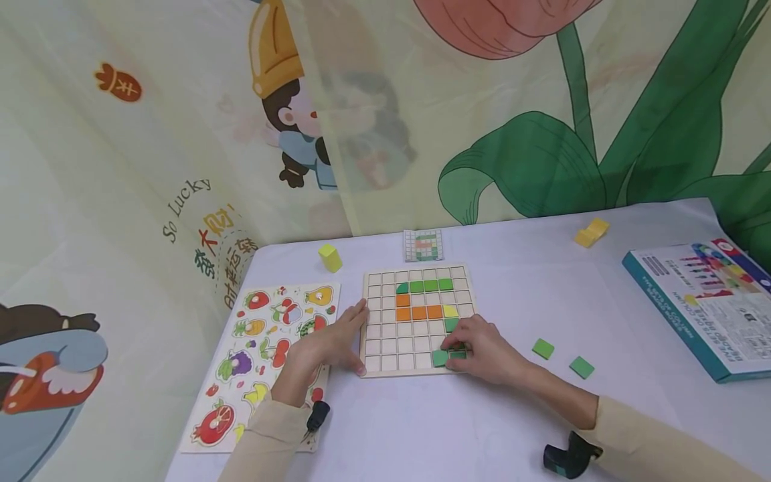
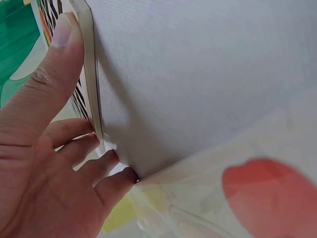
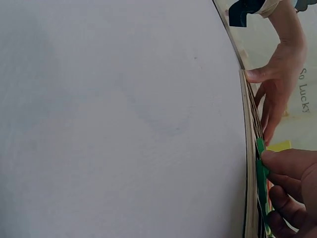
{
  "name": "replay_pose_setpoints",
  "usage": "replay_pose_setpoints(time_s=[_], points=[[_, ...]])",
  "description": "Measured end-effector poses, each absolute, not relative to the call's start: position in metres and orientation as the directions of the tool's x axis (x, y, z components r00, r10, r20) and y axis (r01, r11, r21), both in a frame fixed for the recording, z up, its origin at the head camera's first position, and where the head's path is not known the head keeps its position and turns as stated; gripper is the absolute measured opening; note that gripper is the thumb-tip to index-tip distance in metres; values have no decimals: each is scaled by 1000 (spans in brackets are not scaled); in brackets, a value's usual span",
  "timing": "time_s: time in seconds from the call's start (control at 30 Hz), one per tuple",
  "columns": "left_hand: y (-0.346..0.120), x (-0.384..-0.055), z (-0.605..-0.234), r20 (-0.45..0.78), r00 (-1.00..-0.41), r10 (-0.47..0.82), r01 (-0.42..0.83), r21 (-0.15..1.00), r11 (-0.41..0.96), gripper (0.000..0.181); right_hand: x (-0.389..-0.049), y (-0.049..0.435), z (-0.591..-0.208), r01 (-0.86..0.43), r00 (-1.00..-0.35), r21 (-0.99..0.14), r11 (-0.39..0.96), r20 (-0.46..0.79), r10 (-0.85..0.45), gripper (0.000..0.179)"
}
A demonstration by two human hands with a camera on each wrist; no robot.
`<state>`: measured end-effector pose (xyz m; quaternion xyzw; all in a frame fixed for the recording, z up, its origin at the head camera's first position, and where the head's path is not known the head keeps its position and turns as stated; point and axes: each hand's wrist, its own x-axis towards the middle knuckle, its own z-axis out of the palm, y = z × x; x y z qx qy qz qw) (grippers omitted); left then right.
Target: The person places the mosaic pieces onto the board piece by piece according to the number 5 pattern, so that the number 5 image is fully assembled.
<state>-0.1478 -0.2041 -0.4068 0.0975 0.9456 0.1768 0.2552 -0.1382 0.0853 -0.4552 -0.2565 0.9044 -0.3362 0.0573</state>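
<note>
A wooden grid board (image 1: 381, 347) lies on the table, holding a row of green tiles (image 1: 431, 286), several orange tiles (image 1: 419, 312) and a yellow tile (image 1: 450, 310). My right hand (image 1: 486, 349) is over its near right corner, thumb and fingertips pinching a green tile (image 1: 458, 355) beside another green tile (image 1: 440, 359). In the right wrist view the thumb (image 3: 285, 161) lies against green at the board's edge. My left hand (image 1: 330, 343) rests along the board's left side, fingers extended; the left wrist view shows its thumb (image 2: 59, 64) on the rim.
Two loose green tiles (image 1: 543, 348) lie right of the board. A pattern card (image 1: 423, 246) sits behind it, between a yellow block (image 1: 330, 258) and yellow-orange blocks (image 1: 591, 233). A fruit puzzle board (image 1: 241, 385) lies left under my left forearm; a flat box (image 1: 705, 314) is far right.
</note>
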Motion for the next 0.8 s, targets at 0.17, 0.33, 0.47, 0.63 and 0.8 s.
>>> replay_pose_setpoints(time_s=[0.17, 0.33, 0.47, 0.63, 0.8], points=[[-204, -148, -406, -450, -851, 272, 91, 383, 919, 110, -135, 82, -454, -433, -866, -620, 655, 83, -494, 17], [-203, -148, -406, -449, -850, 276, 93, 389, 917, 110, -133, 79, -452, -419, -880, -591, 689, 77, -469, 16], [-203, -148, -407, -450, -850, 274, 91, 386, 918, 110, -133, 80, -450, -396, -891, -582, 710, 55, -452, 15], [-203, -148, -407, -450, -851, 272, 88, 387, 918, 110, -135, 83, -451, -391, -890, -590, 706, 48, -453, 16], [-203, -148, -406, -449, -851, 272, 91, 384, 919, 110, -135, 84, -452, -397, -887, -602, 693, 56, -459, 16]])
